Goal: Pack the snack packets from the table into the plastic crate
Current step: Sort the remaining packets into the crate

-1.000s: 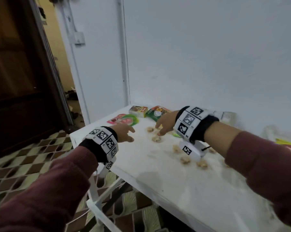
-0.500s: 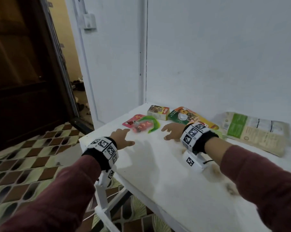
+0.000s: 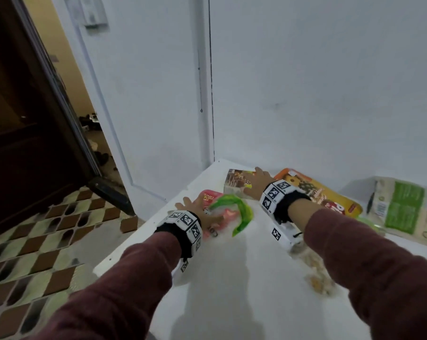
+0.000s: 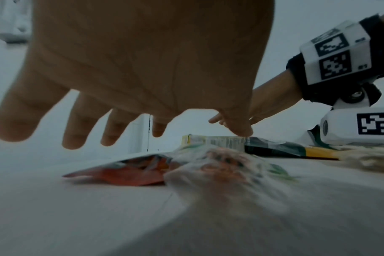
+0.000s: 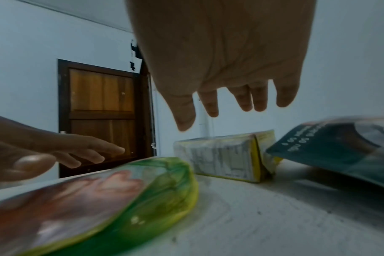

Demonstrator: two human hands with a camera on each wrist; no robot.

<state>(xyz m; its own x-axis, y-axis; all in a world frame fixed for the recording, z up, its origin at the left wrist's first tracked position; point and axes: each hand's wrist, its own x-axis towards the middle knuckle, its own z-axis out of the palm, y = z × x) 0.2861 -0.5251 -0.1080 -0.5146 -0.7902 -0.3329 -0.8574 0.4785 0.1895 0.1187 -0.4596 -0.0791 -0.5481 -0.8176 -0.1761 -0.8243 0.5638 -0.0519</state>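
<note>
Several snack packets lie at the far corner of the white table (image 3: pixel 232 278). My left hand (image 3: pixel 195 208) hovers open, fingers spread, just over a red and green packet (image 3: pixel 228 213) (image 4: pixel 131 173); I cannot tell whether it touches. My right hand (image 3: pixel 256 182) (image 5: pixel 226 69) reaches open over a small snack box (image 3: pixel 235 184) (image 5: pixel 226 157), its fingers straight and a little above the box. An orange and yellow packet (image 3: pixel 330 196) lies under my right wrist. The plastic crate is in no view.
A large white and green packet (image 3: pixel 408 209) lies against the wall at the right. Loose snack crumbs (image 3: pixel 316 280) sit on the table by my right forearm. The table's left edge (image 3: pixel 124 246) drops to a tiled floor (image 3: pixel 35 253) beside a dark wooden door (image 3: pixel 23 119).
Both hands have reached forward towards the table's far corner. The left is now over the red and green packet, the right over the small box. The head view has shifted closer.
</note>
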